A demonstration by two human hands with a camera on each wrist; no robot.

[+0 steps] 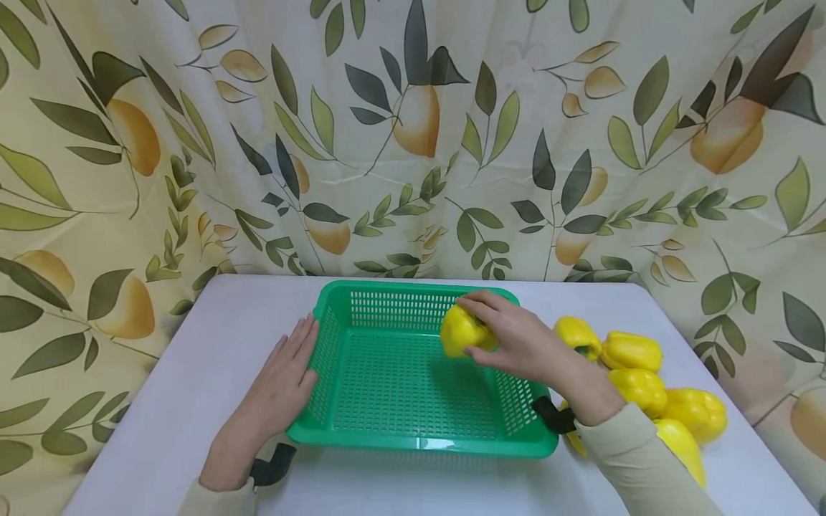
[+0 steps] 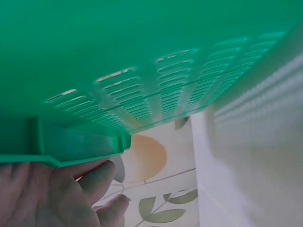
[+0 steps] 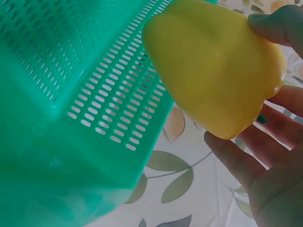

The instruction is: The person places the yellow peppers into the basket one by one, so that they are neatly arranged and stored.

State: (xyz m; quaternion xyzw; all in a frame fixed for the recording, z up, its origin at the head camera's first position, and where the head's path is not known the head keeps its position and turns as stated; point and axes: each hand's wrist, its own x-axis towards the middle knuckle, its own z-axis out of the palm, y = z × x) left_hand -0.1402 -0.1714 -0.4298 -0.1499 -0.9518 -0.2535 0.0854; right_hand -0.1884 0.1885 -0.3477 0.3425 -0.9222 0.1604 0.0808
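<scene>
A yellow bell pepper [image 1: 463, 331] is gripped between the thumb and fingers of my right hand [image 1: 516, 337], held over the right part of a green plastic basket [image 1: 413, 438]. In the right wrist view the pepper [image 3: 213, 66] shows large, with its green stem peeking out near the fingers and the basket's slotted wall [image 3: 118, 99] beside it. My left hand [image 1: 284, 380] rests with straight fingers along the basket's left rim. Seen from the left wrist, that hand [image 2: 61, 194] lies under the rim's edge. The basket's floor is bare mesh.
Several yellow bell peppers [image 1: 635, 390] lie in a group on the white table [image 1: 226, 322] to the right of the basket, partly hidden by my right forearm. A patterned curtain [image 1: 413, 179] with leaves and fruit hangs behind the table.
</scene>
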